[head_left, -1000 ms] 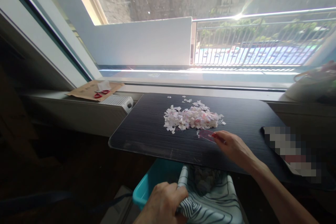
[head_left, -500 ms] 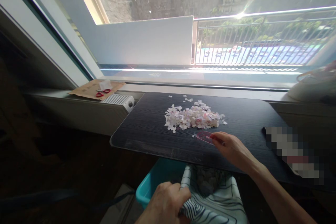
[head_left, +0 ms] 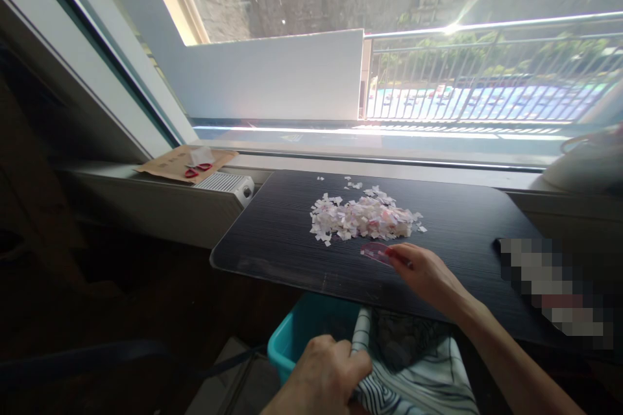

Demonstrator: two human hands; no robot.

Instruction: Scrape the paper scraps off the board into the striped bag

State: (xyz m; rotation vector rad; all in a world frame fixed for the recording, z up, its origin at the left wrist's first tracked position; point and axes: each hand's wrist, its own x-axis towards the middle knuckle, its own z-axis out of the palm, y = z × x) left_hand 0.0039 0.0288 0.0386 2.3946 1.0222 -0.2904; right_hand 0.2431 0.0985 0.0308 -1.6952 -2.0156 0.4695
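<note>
A loose heap of small white and pinkish paper scraps point(head_left: 365, 215) lies on the dark wood-grain table point(head_left: 272, 233). Just in front of the heap, my right hand point(head_left: 424, 270) pinches a flat, see-through pink plastic piece point(head_left: 374, 254) with a rounded edge, held low at the tabletop; a tiny white scrap shows at its left end. Below the table's front edge, my left hand point(head_left: 331, 368) is closed on the rim of a striped cloth bag point(head_left: 423, 389). The bag hangs open beside a teal plastic bin point(head_left: 285, 343), with greyish contents dimly visible inside.
Red-handled scissors point(head_left: 197, 170) rest on a brown paper envelope point(head_left: 160, 167) on the sill at left, beside a white radiator point(head_left: 238, 188). A blurred-out object point(head_left: 545, 285) lies at the table's right. A window with an outside railing stands behind.
My left hand, the cloth bag and the teal bin have shifted a little to the right. My right hand with the pink plastic piece has hardly moved.
</note>
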